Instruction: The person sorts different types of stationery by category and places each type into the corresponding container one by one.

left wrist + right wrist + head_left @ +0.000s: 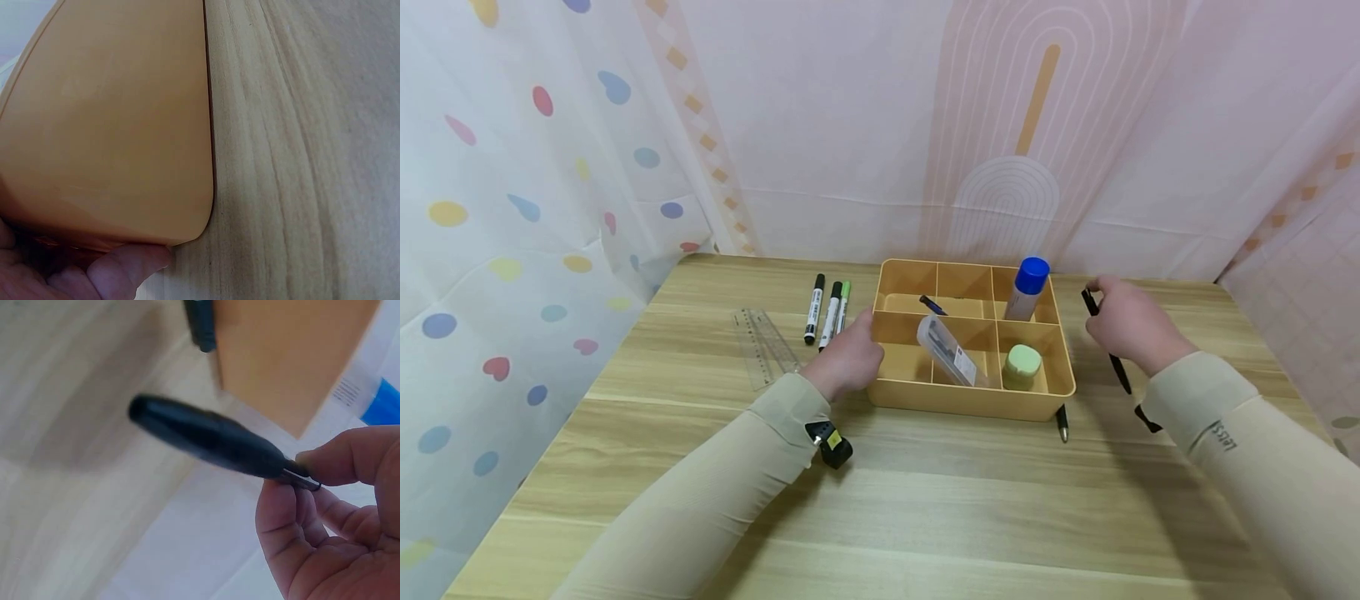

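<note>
we've got the black pen (200, 434) pinched near its clip in our right hand (1131, 325), right of frame, so one end sticks out free; our left hand (850, 357) touches the six-compartment organizer (970, 402) mid-frame, probably steadying it, can't tell if gripping.

I see a desk (962, 500) with a pale, wood-grained top, its light and darker streaks running from side to side. A yellow-orange divided box (970, 400) sits flat on it toward the back, one long side facing the near edge. Left of the box lie two black-capped markers (831, 315), caps toward the back, with a slimmer green-ended marker (844, 304) right by the second (its lower end is hidden from me). Farther left, two clear plastic strips (750, 350) lie at a slant, close together, ruler marks on one. By the box's right front corner, a dark pen (1062, 422) shows its metallic tip.
</note>
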A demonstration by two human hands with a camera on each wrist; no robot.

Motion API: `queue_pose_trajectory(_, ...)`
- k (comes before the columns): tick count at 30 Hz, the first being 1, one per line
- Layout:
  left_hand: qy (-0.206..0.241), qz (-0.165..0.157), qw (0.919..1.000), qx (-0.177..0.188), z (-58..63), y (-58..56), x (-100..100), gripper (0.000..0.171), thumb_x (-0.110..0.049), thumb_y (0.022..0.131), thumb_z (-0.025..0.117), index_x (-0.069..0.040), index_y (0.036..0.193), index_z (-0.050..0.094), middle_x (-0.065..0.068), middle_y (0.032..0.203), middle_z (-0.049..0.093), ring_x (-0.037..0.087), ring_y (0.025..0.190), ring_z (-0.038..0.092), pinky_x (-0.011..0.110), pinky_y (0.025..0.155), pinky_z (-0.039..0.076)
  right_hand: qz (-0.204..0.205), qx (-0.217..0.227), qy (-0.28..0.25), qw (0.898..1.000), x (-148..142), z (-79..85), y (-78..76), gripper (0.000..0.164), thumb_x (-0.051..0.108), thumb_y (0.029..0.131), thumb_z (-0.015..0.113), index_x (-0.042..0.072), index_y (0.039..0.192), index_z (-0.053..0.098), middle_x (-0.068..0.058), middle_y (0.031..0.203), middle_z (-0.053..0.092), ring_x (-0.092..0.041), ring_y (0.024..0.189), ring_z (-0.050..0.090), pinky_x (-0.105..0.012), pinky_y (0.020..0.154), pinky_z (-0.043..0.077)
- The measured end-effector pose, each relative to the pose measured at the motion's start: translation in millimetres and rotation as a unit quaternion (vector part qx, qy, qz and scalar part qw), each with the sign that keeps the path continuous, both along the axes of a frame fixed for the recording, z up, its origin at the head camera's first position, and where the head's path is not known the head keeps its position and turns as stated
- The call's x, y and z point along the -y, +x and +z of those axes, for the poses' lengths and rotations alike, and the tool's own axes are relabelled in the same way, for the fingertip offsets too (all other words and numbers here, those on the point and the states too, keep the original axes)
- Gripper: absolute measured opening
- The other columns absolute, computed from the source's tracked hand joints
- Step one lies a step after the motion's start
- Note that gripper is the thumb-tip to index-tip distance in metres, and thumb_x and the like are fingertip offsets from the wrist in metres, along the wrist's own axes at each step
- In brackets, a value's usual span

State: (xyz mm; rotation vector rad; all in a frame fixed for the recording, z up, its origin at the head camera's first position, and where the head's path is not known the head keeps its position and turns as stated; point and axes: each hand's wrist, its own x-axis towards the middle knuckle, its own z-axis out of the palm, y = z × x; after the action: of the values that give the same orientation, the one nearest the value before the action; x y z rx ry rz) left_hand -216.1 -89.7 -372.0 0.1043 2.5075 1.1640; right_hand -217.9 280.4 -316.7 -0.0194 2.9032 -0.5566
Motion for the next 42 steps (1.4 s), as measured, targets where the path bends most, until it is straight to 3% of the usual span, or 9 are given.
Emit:
queue_pose_trajectory(6, 0.003, 0.000, 1.0000, 0.001, 0.6, 0.3, -0.3, 0.069, -0.004, 0.102, 0.038, -0.015, 0.167, 0.018, 0.014, 0.163, 0.045, 0.034, 0.131, 0.051, 0.050, 0.105, 0.046, -0.006, -0.033, -0.005, 0.999, 1.1, 12.6, -2.9, 0.066, 0.003, 0.090, 0.049, -0.010, 0.153, 0.036, -0.029, 0.115, 0.061, -0.030, 0.076, 0.061, -0.043, 0.069, 0.052)
queue_pose_trajectory(9, 0.003, 0.000, 1.0000, 0.002, 0.0, -0.1, 0.0, 0.069, -0.004, 0.102, 0.038, -0.016, 0.167, 0.018, 0.014, 0.163, 0.045, 0.034, 0.129, 0.052, 0.048, 0.101, 0.047, -0.013, -0.046, -0.009, 0.999, 3.2, 19.0, -3.4, 0.065, 0.004, 0.091, 0.049, -0.008, 0.154, 0.036, -0.032, 0.124, 0.060, -0.037, 0.089, 0.062, -0.050, 0.079, 0.053)
queue_pose_trajectory(31, 0.000, -0.003, 1.0000, 0.007, 0.8, -0.8, 0.1, 0.072, -0.005, 0.103, 0.038, -0.015, 0.169, 0.012, 0.015, 0.165, 0.042, 0.036, 0.129, 0.053, 0.039, 0.073, 0.050, -0.013, -0.111, -0.031, 0.993, 26.2, 47.0, -2.5, 0.062, 0.004, 0.093, 0.049, -0.001, 0.154, 0.041, -0.029, 0.127, 0.059, -0.044, 0.104, 0.058, -0.058, 0.088, 0.051)
queue_pose_trajectory(37, -0.001, -0.003, 1.0000, 0.003, -0.9, -1.6, 0.0, 0.071, -0.005, 0.103, 0.038, -0.016, 0.168, 0.014, 0.014, 0.164, 0.044, 0.036, 0.128, 0.053, 0.039, 0.075, 0.050, -0.007, -0.134, -0.047, 0.990, 38.1, 53.2, -0.3, 0.060, 0.004, 0.094, 0.049, 0.001, 0.154, 0.043, -0.025, 0.122, 0.061, -0.041, 0.099, 0.059, -0.055, 0.085, 0.051)
queue_pose_trajectory(42, 0.005, -0.001, 1.0000, 0.001, -2.0, -2.0, -0.7, 0.071, -0.004, 0.102, 0.038, -0.017, 0.168, 0.015, 0.014, 0.164, 0.044, 0.035, 0.129, 0.053, 0.043, 0.090, 0.050, 0.004, -0.144, -0.057, 0.988, 47.4, 58.2, 1.1, 0.057, 0.005, 0.097, 0.052, 0.002, 0.153, 0.045, -0.024, 0.119, 0.062, -0.039, 0.097, 0.061, -0.053, 0.085, 0.051)
